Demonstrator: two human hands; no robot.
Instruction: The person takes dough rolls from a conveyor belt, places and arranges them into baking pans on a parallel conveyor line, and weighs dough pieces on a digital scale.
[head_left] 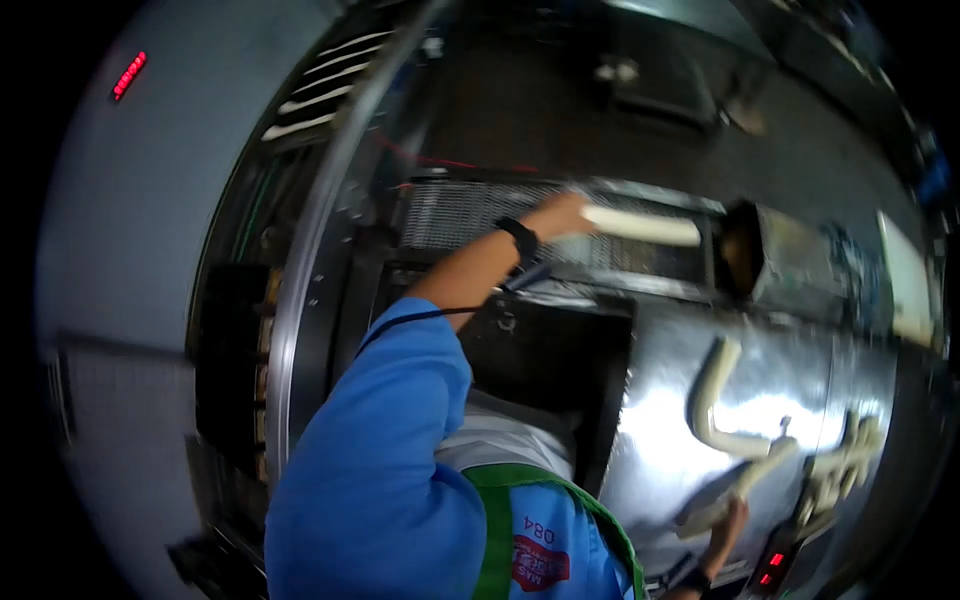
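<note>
My left hand [565,215], with a black band at the wrist, is closed around one end of a pale dough rope [645,226]. That rope lies lengthwise over a metal mesh conveyor [450,215]. Down on the steel table, my right hand [733,522] has its fingers around another dough rope [765,465]; blur hides the exact grip. A bent dough rope [708,400] rests on the table just beyond it. Several short dough pieces [840,470] are heaped to the right of that hand, by a red digital display [770,568].
A metal hopper-like box [795,255] stands at the conveyor's right end. The steel table [650,400] lies to my right. On the left runs a long metal rail [300,330], with several pale strips [325,95] behind it. A black cord [420,316] crosses my left arm.
</note>
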